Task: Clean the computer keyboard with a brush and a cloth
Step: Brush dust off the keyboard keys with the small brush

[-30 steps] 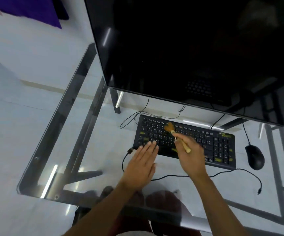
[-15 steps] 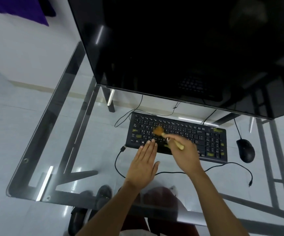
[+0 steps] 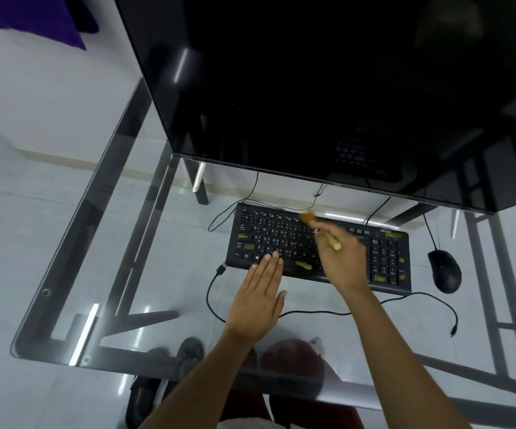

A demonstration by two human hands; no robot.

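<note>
Brushing step in hand. Keyboard (image 3: 281,236) lies flat on the glass desk (image 3: 102,243), below the monitor (image 3: 328,88), mouse (image 3: 444,270) well apart to its right. My left hand (image 3: 258,300) lies flat, fingers straight and together, tips on the near key row, bracing. My right hand (image 3: 342,258) pinches the brush (image 3: 321,231); bristles blurred at the top row. No cloth in view. Next, I judge: sweep the remaining rows, light pressure, brace maintained.

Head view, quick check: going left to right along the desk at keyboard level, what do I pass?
USB plug of the loose cable → left hand, fingers flat on the keyboard's near edge → right hand gripping the brush → keyboard number pad → mouse.
</note>
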